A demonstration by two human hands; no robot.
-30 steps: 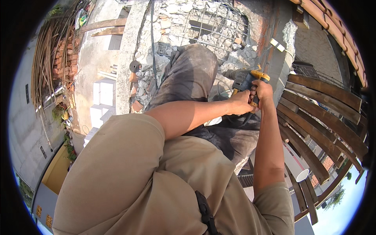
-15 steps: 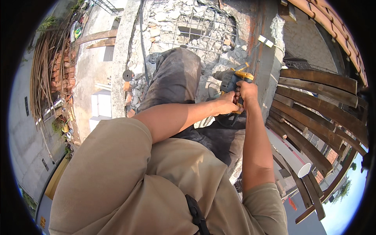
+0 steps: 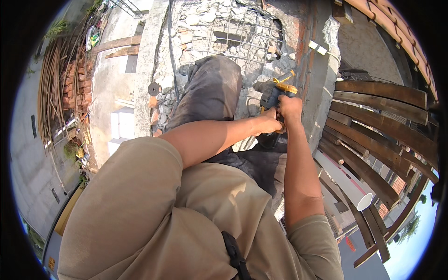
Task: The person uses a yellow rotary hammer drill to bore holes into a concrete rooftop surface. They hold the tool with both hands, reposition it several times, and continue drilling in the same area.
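Observation:
A yellow and dark hammer drill point(image 3: 266, 94) lies in front of my knees, its chuck end pointing left over broken concrete. My right hand point(image 3: 290, 108) is wrapped round the rear of the drill, at its handle. Just below and left of it, my left hand point(image 3: 267, 122) is closed on the lower part of the same drill, close against the right. A yellow piece point(image 3: 285, 75) sticks out from the drill's far side. The tool's tip and any contact with the concrete cannot be made out.
Ahead, broken concrete point(image 3: 196, 21) surrounds an exposed rebar grid point(image 3: 247, 32) with a hole in it. A dark cable point(image 3: 171, 51) runs along the left. Wooden beams point(image 3: 380, 93) and a white pipe point(image 3: 347, 182) flank the right. Far left, bricks point(image 3: 77, 86) lie beyond the wall.
Both hands and the drill have shifted slightly left, and the drill has turned a little. My right forearm has swung slightly left too.

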